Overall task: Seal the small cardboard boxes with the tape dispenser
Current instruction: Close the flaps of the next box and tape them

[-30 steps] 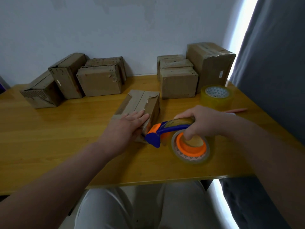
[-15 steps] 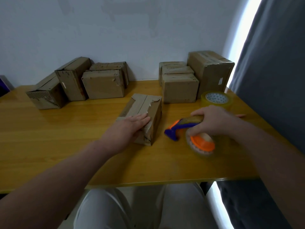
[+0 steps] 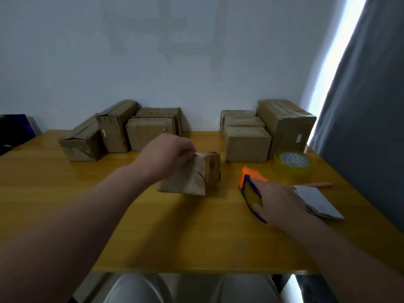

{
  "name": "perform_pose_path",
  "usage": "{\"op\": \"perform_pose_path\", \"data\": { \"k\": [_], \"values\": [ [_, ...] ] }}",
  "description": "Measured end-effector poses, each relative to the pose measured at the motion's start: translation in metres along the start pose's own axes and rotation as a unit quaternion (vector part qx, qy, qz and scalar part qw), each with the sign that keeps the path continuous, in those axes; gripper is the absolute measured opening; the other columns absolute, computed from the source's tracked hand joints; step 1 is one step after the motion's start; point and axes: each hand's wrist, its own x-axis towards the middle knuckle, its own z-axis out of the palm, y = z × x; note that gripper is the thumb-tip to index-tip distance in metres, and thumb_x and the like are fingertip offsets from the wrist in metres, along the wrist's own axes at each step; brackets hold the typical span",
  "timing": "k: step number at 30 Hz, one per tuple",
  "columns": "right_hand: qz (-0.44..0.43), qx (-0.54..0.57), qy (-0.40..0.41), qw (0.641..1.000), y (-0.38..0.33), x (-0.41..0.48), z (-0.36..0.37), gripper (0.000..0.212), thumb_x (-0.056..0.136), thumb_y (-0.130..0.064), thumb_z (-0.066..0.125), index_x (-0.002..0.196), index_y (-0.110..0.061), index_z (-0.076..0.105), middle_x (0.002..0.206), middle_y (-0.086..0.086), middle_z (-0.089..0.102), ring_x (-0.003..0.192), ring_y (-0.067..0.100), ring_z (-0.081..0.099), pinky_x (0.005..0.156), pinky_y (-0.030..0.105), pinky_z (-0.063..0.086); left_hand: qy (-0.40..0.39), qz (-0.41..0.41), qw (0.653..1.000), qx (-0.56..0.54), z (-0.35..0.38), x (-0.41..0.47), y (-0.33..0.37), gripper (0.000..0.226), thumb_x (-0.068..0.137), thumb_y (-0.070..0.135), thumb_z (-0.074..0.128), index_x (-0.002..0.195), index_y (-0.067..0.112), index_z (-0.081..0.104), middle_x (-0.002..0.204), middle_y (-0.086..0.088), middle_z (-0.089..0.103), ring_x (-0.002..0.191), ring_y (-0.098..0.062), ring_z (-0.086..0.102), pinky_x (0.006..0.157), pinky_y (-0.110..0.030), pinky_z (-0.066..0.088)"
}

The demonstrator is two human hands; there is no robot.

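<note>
A small worn cardboard box (image 3: 192, 180) stands tipped up on the yellow wooden table (image 3: 175, 237), near its middle. My left hand (image 3: 170, 154) grips the box's top far edge from the left, fingers curled over it. To the right, the orange and blue tape dispenser (image 3: 251, 180) lies on the table. My right hand (image 3: 277, 200) holds its near end, covering the handle and the tape roll.
Several small cardboard boxes (image 3: 113, 134) line the wall at the back left, with more boxes (image 3: 247, 143) and a larger box (image 3: 286, 125) at the back right. A spare tape roll (image 3: 293, 165), a pen (image 3: 319, 184) and a notepad (image 3: 319, 202) lie by the right edge, near a grey curtain (image 3: 367, 106).
My left hand went from lying flat on the box to gripping its top edge and tipping it up. My right hand carried the dispenser away to the right and down onto the table.
</note>
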Motion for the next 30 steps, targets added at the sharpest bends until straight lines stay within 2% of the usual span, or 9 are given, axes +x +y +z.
{"op": "perform_pose_path", "data": {
  "k": [5, 7, 10, 13, 16, 18, 23, 27, 30],
  "values": [
    [-0.042, -0.019, 0.021, 0.999, 0.002, -0.002, -0.001, 0.062, 0.088, -0.045, 0.059, 0.143, -0.027, 0.035, 0.117, 0.000, 0.055, 0.105, 0.019, 0.055, 0.075, 0.029, 0.047, -0.083, 0.030, 0.996, -0.002, -0.038, 0.018, 0.001, 0.017, 0.094, 0.022, 0.056, 0.103, 0.022, 0.070, 0.094, 0.012, 0.063, 0.085, -0.003, 0.054, 0.066, -0.010, 0.037],
    [-0.049, 0.012, 0.039, 0.998, 0.001, -0.001, -0.006, 0.060, 0.087, -0.052, 0.058, 0.139, -0.028, 0.040, 0.116, -0.001, 0.053, 0.105, 0.017, 0.053, 0.077, 0.027, 0.046, -0.123, 0.044, 0.991, -0.006, -0.046, 0.022, 0.004, 0.015, 0.094, 0.023, 0.056, 0.101, 0.023, 0.070, 0.094, 0.013, 0.062, 0.085, -0.002, 0.055, 0.071, -0.013, 0.042],
    [-0.082, 0.120, 0.076, 0.987, -0.005, -0.002, -0.017, 0.057, 0.087, -0.051, 0.059, 0.138, -0.030, 0.045, 0.109, -0.006, 0.050, 0.100, 0.011, 0.049, 0.080, 0.026, 0.044, -0.173, 0.056, 0.983, -0.018, -0.052, 0.027, 0.009, 0.012, 0.093, 0.023, 0.057, 0.095, 0.025, 0.069, 0.093, 0.012, 0.066, 0.088, -0.003, 0.059, 0.078, -0.018, 0.046],
    [-0.133, 0.274, 0.036, 0.952, -0.017, -0.003, -0.026, 0.060, 0.088, -0.047, 0.061, 0.143, -0.033, 0.039, 0.118, -0.014, 0.049, 0.106, 0.006, 0.050, 0.085, 0.024, 0.044, -0.207, 0.069, 0.975, -0.033, -0.051, 0.033, 0.017, 0.011, 0.092, 0.022, 0.059, 0.092, 0.025, 0.069, 0.093, 0.011, 0.069, 0.089, -0.002, 0.062, 0.077, -0.014, 0.045],
    [-0.144, 0.419, -0.048, 0.896, -0.031, -0.003, -0.025, 0.064, 0.088, -0.046, 0.062, 0.145, -0.041, 0.032, 0.135, -0.022, 0.042, 0.122, 0.005, 0.044, 0.097, 0.031, 0.043, -0.166, 0.073, 0.983, -0.007, -0.045, 0.040, 0.022, 0.009, 0.091, 0.024, 0.061, 0.093, 0.023, 0.070, 0.094, 0.008, 0.069, 0.090, -0.006, 0.062, 0.080, -0.021, 0.048],
    [-0.133, 0.460, -0.056, 0.876, -0.038, -0.001, -0.023, 0.062, 0.089, -0.044, 0.062, 0.144, -0.041, 0.034, 0.135, -0.023, 0.042, 0.125, 0.007, 0.044, 0.102, 0.034, 0.042, -0.083, 0.047, 0.995, 0.038, -0.039, 0.043, 0.023, 0.010, 0.087, 0.031, 0.065, 0.094, 0.025, 0.067, 0.094, 0.008, 0.066, 0.088, -0.010, 0.060, 0.078, -0.029, 0.050],
    [-0.114, 0.458, -0.056, 0.880, -0.046, 0.003, -0.021, 0.046, 0.091, -0.043, 0.059, 0.134, -0.034, 0.044, 0.124, -0.021, 0.044, 0.124, 0.004, 0.041, 0.098, 0.026, 0.037, 0.098, -0.003, 0.988, 0.121, -0.021, 0.038, 0.022, 0.022, 0.084, 0.041, 0.067, 0.090, 0.027, 0.051, 0.088, 0.008, 0.051, 0.081, -0.011, 0.048, 0.062, -0.026, 0.034],
    [-0.105, 0.493, -0.087, 0.859, -0.054, 0.006, -0.015, 0.051, 0.089, -0.045, 0.060, 0.135, -0.030, 0.045, 0.132, -0.016, 0.051, 0.124, 0.008, 0.048, 0.101, 0.032, 0.045, 0.098, -0.011, 0.995, -0.002, -0.012, 0.031, 0.014, 0.018, 0.085, 0.031, 0.067, 0.088, 0.025, 0.051, 0.083, 0.009, 0.055, 0.077, -0.010, 0.053, 0.061, -0.018, 0.035],
    [-0.112, 0.473, -0.086, 0.870, -0.059, 0.005, -0.013, 0.053, 0.090, -0.044, 0.060, 0.138, -0.031, 0.042, 0.130, -0.013, 0.054, 0.114, 0.003, 0.051, 0.086, 0.017, 0.046, 0.074, 0.008, 0.994, -0.083, -0.008, 0.020, 0.005, 0.010, 0.092, 0.027, 0.057, 0.095, 0.020, 0.065, 0.085, 0.011, 0.061, 0.077, -0.004, 0.056, 0.068, -0.015, 0.042]
  ]
}}
